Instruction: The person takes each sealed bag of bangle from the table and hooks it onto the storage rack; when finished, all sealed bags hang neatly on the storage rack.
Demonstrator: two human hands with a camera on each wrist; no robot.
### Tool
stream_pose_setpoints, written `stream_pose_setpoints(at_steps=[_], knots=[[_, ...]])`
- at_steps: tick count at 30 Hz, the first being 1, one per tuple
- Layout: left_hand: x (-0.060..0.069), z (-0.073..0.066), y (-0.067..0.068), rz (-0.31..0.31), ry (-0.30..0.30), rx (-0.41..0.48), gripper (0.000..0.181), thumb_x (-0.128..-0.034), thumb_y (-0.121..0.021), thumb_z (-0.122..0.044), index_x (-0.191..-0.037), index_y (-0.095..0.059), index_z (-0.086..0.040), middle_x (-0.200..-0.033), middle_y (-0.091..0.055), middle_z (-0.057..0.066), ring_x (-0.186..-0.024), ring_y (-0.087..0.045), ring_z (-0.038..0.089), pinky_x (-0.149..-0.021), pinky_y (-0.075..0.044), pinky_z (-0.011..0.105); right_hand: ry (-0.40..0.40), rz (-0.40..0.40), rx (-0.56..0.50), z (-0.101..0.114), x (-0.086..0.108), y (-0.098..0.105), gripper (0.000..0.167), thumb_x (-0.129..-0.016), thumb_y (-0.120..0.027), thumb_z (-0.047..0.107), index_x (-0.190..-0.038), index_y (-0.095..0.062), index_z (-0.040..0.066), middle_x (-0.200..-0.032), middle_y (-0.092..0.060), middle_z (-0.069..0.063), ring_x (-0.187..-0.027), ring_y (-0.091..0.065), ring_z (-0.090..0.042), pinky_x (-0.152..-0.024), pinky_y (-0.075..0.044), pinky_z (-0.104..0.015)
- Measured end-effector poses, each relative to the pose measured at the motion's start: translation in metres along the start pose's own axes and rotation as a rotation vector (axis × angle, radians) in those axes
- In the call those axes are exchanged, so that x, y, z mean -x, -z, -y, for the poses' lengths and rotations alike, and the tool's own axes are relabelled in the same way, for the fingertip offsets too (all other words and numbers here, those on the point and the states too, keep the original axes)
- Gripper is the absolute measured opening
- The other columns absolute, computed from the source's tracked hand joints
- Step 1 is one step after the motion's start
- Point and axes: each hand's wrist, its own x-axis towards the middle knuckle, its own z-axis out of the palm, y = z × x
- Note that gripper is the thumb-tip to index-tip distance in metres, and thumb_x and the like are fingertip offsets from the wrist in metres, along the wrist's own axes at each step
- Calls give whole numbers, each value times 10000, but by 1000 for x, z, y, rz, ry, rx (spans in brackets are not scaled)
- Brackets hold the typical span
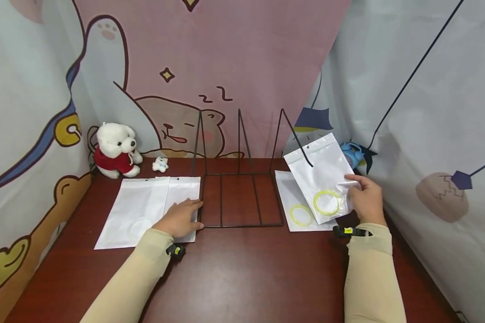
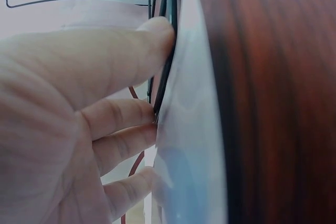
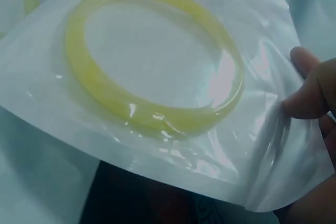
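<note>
A black wire rack [image 1: 221, 199] with upright hooks stands mid-table. My left hand [image 1: 181, 217] touches its left side, thumb at the front corner; in the left wrist view the nearly straight fingers meet the black rod. My right hand [image 1: 368, 197] pinches the lower right edge of a white clear-front bag [image 1: 313, 163] containing a yellow bangle [image 3: 157, 114]. The bag is raised and tilted, its hole [image 1: 307, 147] beside the rack's right hook [image 1: 303, 151], whose end crosses in front of the bag. Below it lies another white bag [image 1: 284, 188] with a yellow ring.
Two white bags [image 1: 139, 197] lie overlapping left of the rack, partly under my left hand. Behind them are a white plush dog [image 1: 115, 143] in red and a small white figure [image 1: 160, 164]. A blue toy [image 1: 351, 154] sits back right. Printed curtains enclose the brown table [image 1: 242, 273].
</note>
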Motion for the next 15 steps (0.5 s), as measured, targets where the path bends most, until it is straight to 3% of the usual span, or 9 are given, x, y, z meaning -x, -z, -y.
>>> stream_pose_setpoints(at_steps=[3, 5, 11, 15], knots=[[1, -1, 1, 2, -1, -3, 754, -967, -765, -319, -1578, -456, -4, -1653, -422, 191, -1560, -315, 454, -1231, -197, 730, -8, -18, -55, 0, 1, 4, 501, -995, -541, 33, -1411, -698, 262, -1475, -527, -33, -1136, -525, -224, -739, -557, -236], [1, -2, 2, 3, -1, -6, 750, -968, -765, -317, -1577, -459, -4, -1654, -421, 189, -1559, -316, 454, -1229, -197, 734, -1, -26, -118, 0, 2, 6, 492, -993, -553, 9, -1397, -710, 243, -1333, -552, -10, -1046, -538, -207, -681, -556, -195], [1, -3, 2, 7, -8, -8, 745, -969, -765, -321, -1573, -466, -5, -1653, -424, 187, -1559, -321, 448, -1227, -199, 736, 71, -18, -378, 2, 5, 8, 435, -963, -566, -114, -1297, -754, 90, -1050, -580, -12, -923, -589, -161, -678, -577, -151], [0, -3, 2, 4, -5, -3, 745, -965, -770, -314, -1571, -468, -4, -1651, -427, 190, -1559, -319, 451, -1223, -199, 744, 166, 74, -536, 4, 6, 7, 405, -947, -559, -175, -1199, -785, 49, -985, -681, -3, -869, -657, -131, -694, -606, -184]])
